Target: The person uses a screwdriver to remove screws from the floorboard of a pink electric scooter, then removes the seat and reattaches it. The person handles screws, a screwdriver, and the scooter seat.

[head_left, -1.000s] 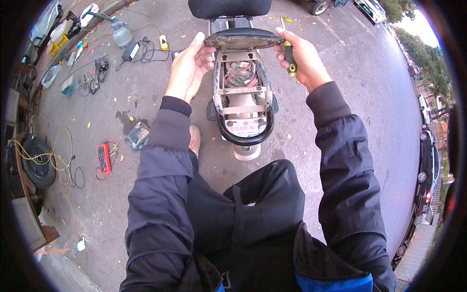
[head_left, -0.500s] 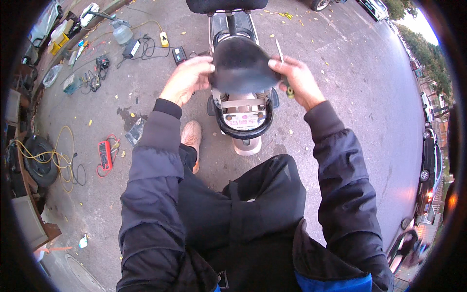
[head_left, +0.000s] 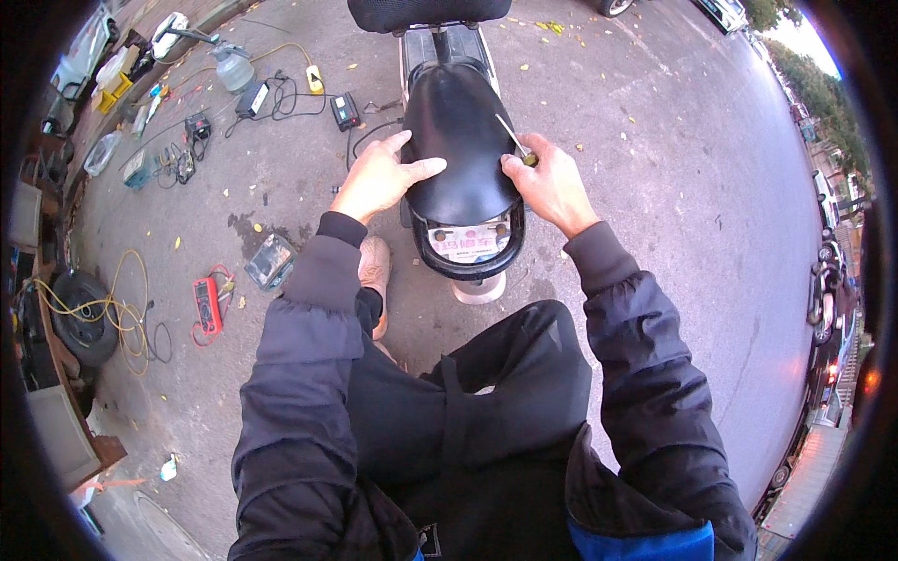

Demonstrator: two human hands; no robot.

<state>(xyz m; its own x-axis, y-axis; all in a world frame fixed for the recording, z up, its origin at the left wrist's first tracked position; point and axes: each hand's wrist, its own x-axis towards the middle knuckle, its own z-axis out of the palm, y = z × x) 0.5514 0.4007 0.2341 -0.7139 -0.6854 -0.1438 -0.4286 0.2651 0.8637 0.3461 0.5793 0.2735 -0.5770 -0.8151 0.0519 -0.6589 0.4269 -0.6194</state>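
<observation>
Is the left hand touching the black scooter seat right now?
Touching. The head view shows the left hand lying flat on the black seat, thumb and fingers pressed on its left edge.

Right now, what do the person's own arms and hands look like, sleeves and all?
Both arms are in long, dark navy, puffy jacket sleeves with ribbed elastic cuffs at the wrists. The left hand and right hand are bare: no gloves, rings or watch visible. A bright blue hem or pocket edge shows at the jacket's lower right.

Red multimeter [head_left: 207, 305], yellow cable coil [head_left: 103, 309] and black tyre [head_left: 79, 318] on concrete ground [head_left: 655, 187]
</observation>
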